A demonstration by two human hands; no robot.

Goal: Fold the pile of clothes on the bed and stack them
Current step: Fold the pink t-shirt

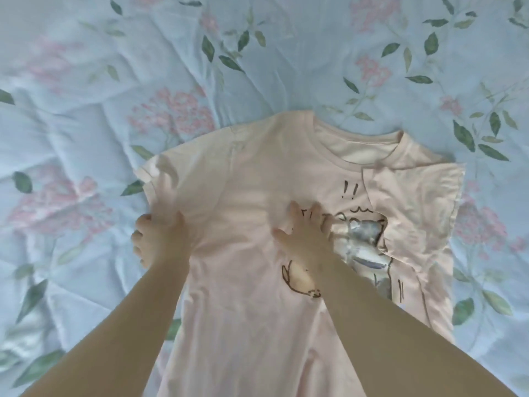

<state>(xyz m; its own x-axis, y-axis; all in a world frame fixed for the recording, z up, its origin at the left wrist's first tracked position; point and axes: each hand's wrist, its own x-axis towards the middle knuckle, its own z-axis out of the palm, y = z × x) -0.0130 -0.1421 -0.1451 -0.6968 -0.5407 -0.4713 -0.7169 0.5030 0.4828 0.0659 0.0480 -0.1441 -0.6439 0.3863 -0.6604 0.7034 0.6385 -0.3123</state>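
Floral quilted bed [86, 67], with a pale pink T-shirt [243, 310] spread across its middle, collar [323, 144] toward 12 o'clock.
I see my left grip [156, 239] curled round the shirt's 9 o'clock edge. My right grip [303, 239] lies flat on the chest, fingers spread. The 3 o'clock sleeve [415, 202] is folded inward.

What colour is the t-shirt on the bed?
The t-shirt is pale pink with a drawn cartoon print; the head view shows it.

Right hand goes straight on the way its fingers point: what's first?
The right hand lies flat on the shirt; ahead is plain shirt, then probably the collar.
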